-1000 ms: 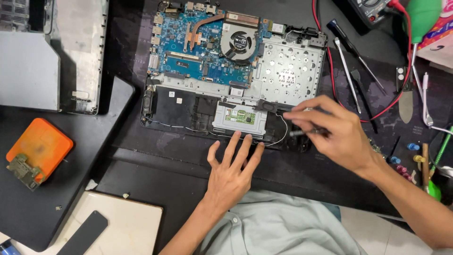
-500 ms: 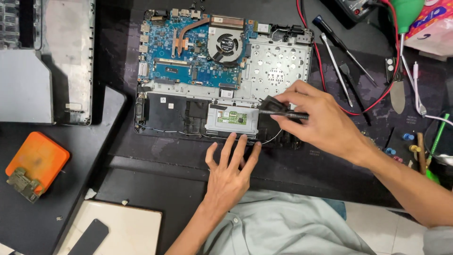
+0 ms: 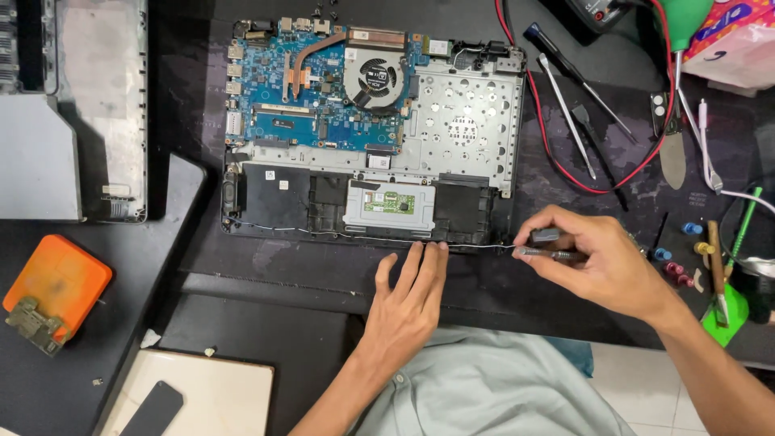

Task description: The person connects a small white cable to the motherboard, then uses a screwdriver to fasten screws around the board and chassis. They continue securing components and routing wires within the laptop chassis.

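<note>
Dark matting covers the counter [image 3: 565,194], and on it lies an opened laptop base [image 3: 371,129], its underside bared. At its upper part sit a blue circuit board [image 3: 299,105] and a round cooling fan [image 3: 373,74] with a copper pipe running from it; to the right is a perforated metal plate [image 3: 464,129], and low in the middle a silver touchpad module [image 3: 389,204] with a small green board on it. A thin wire [image 3: 363,236] runs along the front edge of the base.

The left hand [image 3: 408,303] lies flat on the counter just in front of the base, fingers spread and their tips touching its front edge. The right hand [image 3: 601,262] is just off the front right corner of the base, fingers pinched around a slim metal tool [image 3: 545,253] held level, its tip pointing left at the corner, where the wire ends.

Further right, screwdrivers [image 3: 569,113], red leads [image 3: 549,153] and a row of small coloured bits [image 3: 674,258] lie about. To the left rest a grey laptop cover [image 3: 73,113] and an orange block [image 3: 52,291]; a pale board [image 3: 210,396] with a dark phone [image 3: 153,408] on it lies near the person's light shirt [image 3: 484,387].
</note>
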